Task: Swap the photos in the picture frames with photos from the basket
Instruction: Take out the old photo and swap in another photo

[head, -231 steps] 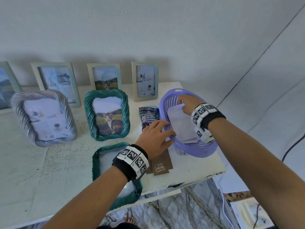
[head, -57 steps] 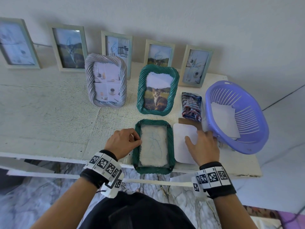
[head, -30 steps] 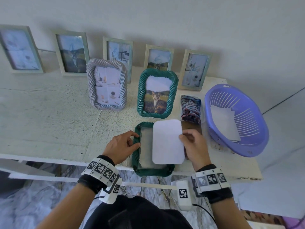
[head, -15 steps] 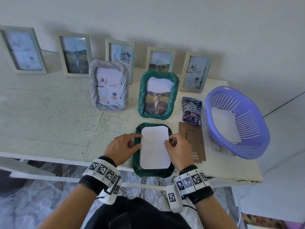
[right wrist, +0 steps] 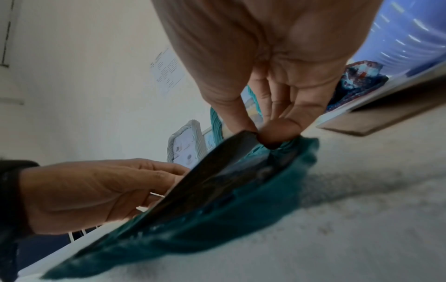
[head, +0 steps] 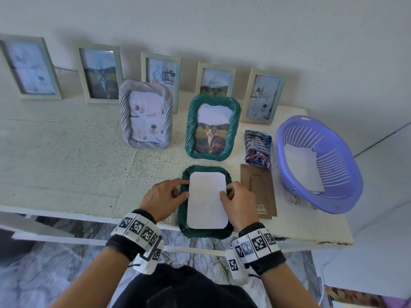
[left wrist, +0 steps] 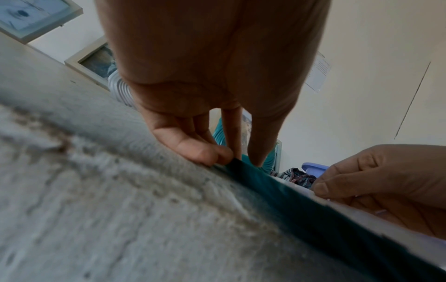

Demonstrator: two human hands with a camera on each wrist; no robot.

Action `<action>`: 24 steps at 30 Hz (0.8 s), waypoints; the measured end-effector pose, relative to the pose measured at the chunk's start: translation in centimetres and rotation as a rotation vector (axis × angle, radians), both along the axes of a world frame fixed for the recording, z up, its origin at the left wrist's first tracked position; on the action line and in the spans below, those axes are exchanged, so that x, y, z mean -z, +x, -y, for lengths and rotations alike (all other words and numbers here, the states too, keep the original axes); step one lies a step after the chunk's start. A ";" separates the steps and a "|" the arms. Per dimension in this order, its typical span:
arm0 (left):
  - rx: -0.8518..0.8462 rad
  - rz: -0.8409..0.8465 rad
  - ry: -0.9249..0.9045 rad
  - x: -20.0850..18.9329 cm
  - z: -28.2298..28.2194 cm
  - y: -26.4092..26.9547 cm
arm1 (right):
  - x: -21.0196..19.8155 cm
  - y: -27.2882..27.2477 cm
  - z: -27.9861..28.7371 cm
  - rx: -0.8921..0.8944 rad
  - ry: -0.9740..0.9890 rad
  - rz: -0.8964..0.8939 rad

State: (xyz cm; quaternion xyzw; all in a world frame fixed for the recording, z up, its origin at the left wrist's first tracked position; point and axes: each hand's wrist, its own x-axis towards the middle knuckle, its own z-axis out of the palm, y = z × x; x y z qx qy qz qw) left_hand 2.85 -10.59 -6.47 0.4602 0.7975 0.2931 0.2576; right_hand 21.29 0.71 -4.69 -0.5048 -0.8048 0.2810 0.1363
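A green frame (head: 184, 210) lies face down at the near edge of the white surface (head: 66, 156), and a white photo (head: 206, 200), blank side up, lies in its back opening. The left hand (head: 163, 197) rests at the frame's left rim, its fingertips touching the rim and the photo's left edge; the left wrist view shows the fingers (left wrist: 205, 150) only slightly bent, so this grip is loose and closes on nothing. The right hand (head: 239, 202) has its thumb and forefinger pinched on the photo's right edge, and the right wrist view shows that edge lifted a little off the frame.

Just right of the frame lies a brown backing board (head: 260, 190). Farther right stands a purple basket (head: 347, 196) with more white photos (head: 304, 170) in it. A folded striped cloth (head: 258, 150) lies just left of the basket. Beyond the hands stand a green frame with a cat photo (head: 212, 127) and a grey frame (head: 145, 114), both upright. A row of pale frames (head: 100, 74) leans against the far wall.
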 end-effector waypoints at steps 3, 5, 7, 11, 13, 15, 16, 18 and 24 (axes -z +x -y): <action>0.003 0.016 -0.001 0.0 0.0 -0.1 | 0.2 -0.2 0.1 -0.019 0.022 0.049; 0.005 0.016 -0.010 0.1 0.1 -0.1 | 0.2 -0.3 0.1 -0.033 0.029 0.084; 0.007 0.018 -0.016 0.0 0.1 -0.1 | 0.1 -0.3 0.2 -0.048 0.039 0.114; 0.009 0.026 -0.023 -0.2 0.1 -0.1 | -0.1 -0.4 0.4 -0.055 0.048 0.140; 0.012 0.029 -0.027 -0.2 0.1 -0.1 | -0.1 -0.5 0.4 -0.055 0.046 0.136; 0.014 0.030 -0.030 -0.3 0.1 -0.1 | -0.2 -0.5 0.3 -0.063 0.050 0.139; 0.015 0.031 -0.030 -0.3 0.0 -0.1 | -0.2 -0.5 0.3 -0.068 0.054 0.142; 0.016 0.035 -0.032 -0.3 0.0 -0.1 | 0.0 -0.5 0.2 -0.076 0.050 0.140; 0.005 -0.060 -0.009 -0.6 0.3 -0.1 | -0.9 0.4 -0.1 -0.059 0.082 0.031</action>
